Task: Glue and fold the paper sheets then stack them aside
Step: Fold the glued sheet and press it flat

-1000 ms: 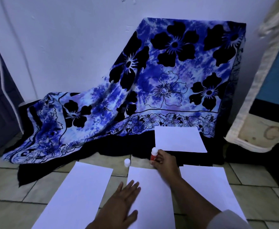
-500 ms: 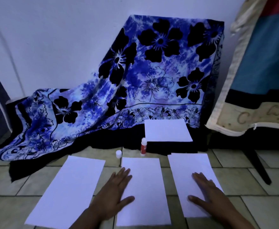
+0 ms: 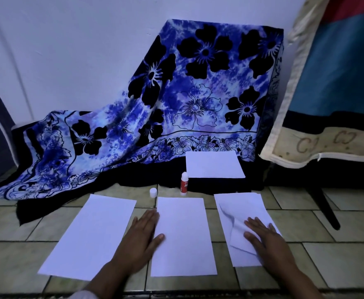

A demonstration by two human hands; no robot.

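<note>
— The sheet (image 3: 239,203) under the right hand (image 3: 269,238)?
— Thin matt paper, creased where its corner lifts
— And beyond the left hand (image 3: 140,238)?
— A smooth plastic glue stick (image 3: 184,184), then soft printed cloth (image 3: 198,93). The floor (image 3: 338,229) tiles look glazed, faintly shiny

Tiled floor (image 3: 306,255): pale tiles, dark joints. Three white sheets lie side by side, apart: left sheet (image 3: 92,234), middle sheet (image 3: 183,238) and right sheet (image 3: 241,208), the last buckled near its centre. Glue stick (image 3: 184,184) stands upright behind the middle sheet, loose cap (image 3: 153,192) just left. Patterned cloth (image 3: 69,201) spreads over the far tiles.
</note>
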